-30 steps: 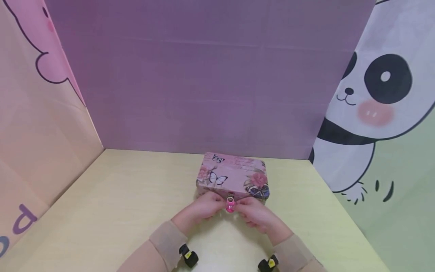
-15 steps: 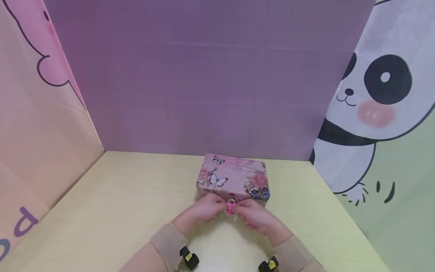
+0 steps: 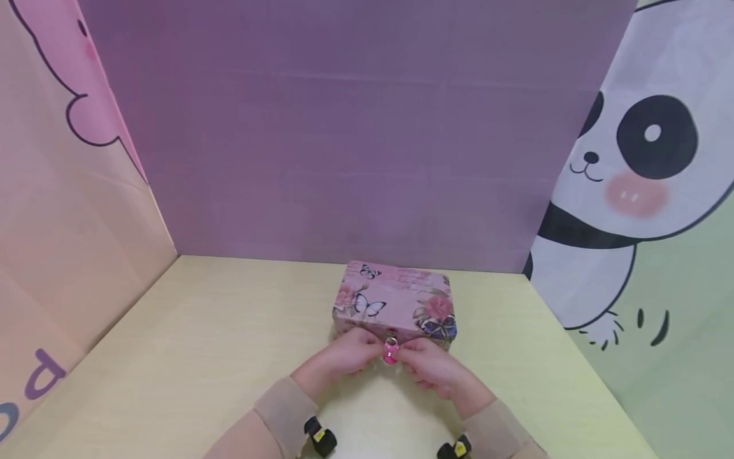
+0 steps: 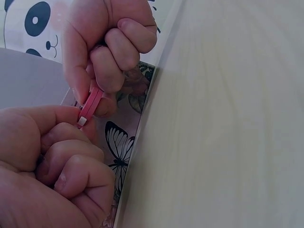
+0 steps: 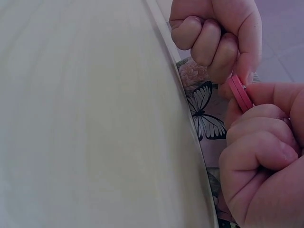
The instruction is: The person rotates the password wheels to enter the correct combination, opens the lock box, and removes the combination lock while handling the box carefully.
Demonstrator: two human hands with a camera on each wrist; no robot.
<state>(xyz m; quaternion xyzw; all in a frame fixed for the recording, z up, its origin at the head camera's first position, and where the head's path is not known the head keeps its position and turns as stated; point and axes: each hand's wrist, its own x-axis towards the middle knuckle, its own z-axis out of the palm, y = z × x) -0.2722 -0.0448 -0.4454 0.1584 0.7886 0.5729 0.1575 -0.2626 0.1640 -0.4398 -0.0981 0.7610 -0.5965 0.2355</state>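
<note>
A pink box (image 3: 395, 296) printed with butterflies and roses rests on the table, its lid down. On its front clasp hangs a small pink padlock (image 3: 390, 352), its shackle upright. My left hand (image 3: 352, 352) pinches the padlock's left side between thumb and forefinger; from the right, my right hand (image 3: 432, 364) does the same. In the left wrist view the padlock (image 4: 90, 105) appears edge-on between both hands' fingertips. The right wrist view also shows the padlock (image 5: 240, 94) edge-on. Other fingers of both hands are curled in. Whether the shackle is locked cannot be seen.
The pale wooden table (image 3: 229, 319) extends around the box. Behind it stands a purple panel (image 3: 344, 140). A panda-printed wall (image 3: 676, 268) rises on the right, a peach wall (image 3: 86, 223) on the left. Black wrist devices (image 3: 321, 437) sit at the sleeves.
The whole head view has shifted slightly downward in the picture. Both hands keep their pinch on the padlock, and the box stays in place.
</note>
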